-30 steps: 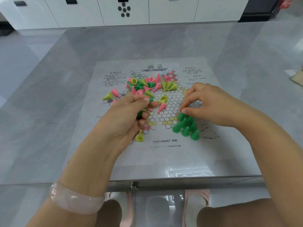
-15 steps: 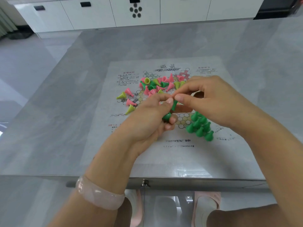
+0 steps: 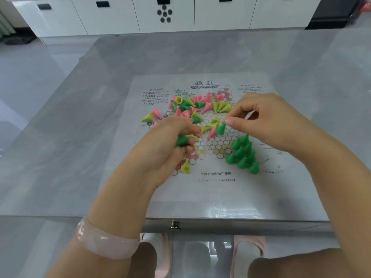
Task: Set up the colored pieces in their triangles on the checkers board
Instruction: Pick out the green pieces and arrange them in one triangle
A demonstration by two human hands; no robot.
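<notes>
The right hand point(image 3: 267, 121) pinches a green cone piece point(image 3: 220, 129) by its tip above the board point(image 3: 200, 189); the left hand point(image 3: 166, 145) grips another green piece point(image 3: 181, 140). These small plastic cones look light, rigid and easily toppled, so the narrow top seems the best hold.

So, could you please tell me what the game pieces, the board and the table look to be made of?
The green pieces look like moulded plastic: uniform bright colour, smooth hollow cones with a slight sheen. The board seems a thin printed sheet, paper or film, lying flat with glare near its front edge; I cannot tell which. The table looks like polished grey stone or laminate, marbled and reflective.
</notes>
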